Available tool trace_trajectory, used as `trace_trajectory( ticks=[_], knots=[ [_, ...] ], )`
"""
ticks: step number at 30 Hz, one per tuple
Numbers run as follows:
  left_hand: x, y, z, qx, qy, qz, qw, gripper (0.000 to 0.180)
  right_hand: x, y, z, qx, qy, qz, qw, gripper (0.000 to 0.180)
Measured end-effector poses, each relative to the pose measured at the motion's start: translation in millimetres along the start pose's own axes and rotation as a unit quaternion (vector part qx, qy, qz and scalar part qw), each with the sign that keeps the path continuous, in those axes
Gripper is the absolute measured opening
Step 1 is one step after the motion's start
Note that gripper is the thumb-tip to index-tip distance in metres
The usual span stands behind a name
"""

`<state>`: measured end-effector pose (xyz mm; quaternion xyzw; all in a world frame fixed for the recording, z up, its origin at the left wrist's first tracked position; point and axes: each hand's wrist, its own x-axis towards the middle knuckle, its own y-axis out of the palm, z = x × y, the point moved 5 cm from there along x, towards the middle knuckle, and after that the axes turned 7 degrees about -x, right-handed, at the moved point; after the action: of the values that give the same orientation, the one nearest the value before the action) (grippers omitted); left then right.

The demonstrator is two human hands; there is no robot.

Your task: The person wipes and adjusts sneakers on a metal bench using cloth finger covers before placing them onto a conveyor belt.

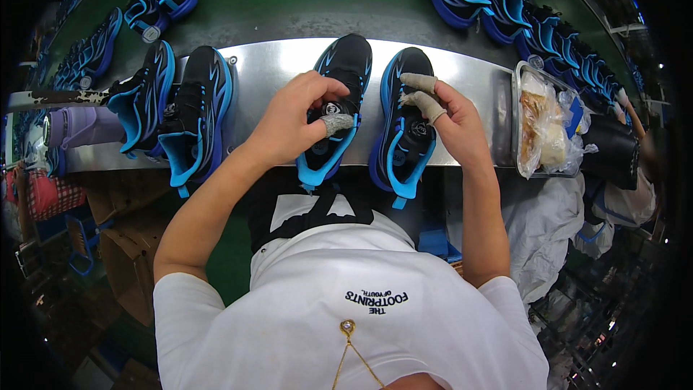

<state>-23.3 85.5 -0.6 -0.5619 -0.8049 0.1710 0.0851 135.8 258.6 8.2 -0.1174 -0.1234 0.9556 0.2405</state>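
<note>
On the shiny metal ledge (274, 65) stand two black-and-blue sport shoes. The left hand (296, 119) pinches the round dial on the left shoe (336, 112); the right hand (451, 119), fingers taped, pinches the right shoe (404, 137).

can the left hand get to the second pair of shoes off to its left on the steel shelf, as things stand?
Probably yes. The left hand is busy on the dial of the left shoe in front, but the second pair stands on the same steel shelf beside it, with only bare metal between and nothing blocking.
</note>
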Motion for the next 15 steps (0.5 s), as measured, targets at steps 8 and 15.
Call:
trace_trajectory(
  ticks=[8,15],
  knots=[
    [1,-7,-7,0.063,0.13,0.036,0.989,0.039,5,8,8,-0.012,-0.007,0.014,1.0,0.028],
    [-6,7,2,0.027,0.07,-0.095,0.993,0.041,8,9,1,-0.002,-0.022,0.017,1.0,0.028]
  ],
)
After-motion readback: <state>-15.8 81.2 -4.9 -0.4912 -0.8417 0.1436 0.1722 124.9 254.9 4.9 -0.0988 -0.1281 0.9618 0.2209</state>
